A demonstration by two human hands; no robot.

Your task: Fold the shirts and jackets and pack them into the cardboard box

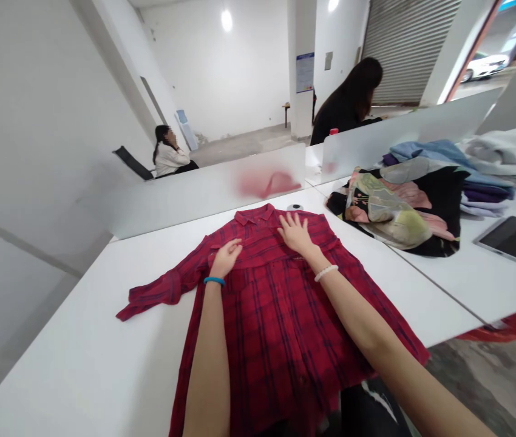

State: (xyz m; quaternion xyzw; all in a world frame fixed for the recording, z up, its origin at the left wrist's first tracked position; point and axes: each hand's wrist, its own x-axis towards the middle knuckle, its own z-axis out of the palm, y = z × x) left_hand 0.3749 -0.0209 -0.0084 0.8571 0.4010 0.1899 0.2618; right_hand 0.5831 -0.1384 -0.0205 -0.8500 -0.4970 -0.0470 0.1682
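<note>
White table (80, 340), red plaid shirt (271, 328) lying flat, collar (253, 213) pointing away

Shirt (262, 303) on table (80, 346), clothes (403, 206) to right

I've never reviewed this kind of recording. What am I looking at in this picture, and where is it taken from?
There is no machine here. A person wears a camera on their head, looking forward and down at their own hands. The left hand, with a blue wristband, and the right hand, with a beaded bracelet, both lie flat on a red plaid shirt. The shirt is spread on a white table. Neither hand grips anything. Further off lie a heap of clothes and a tablet.
</note>
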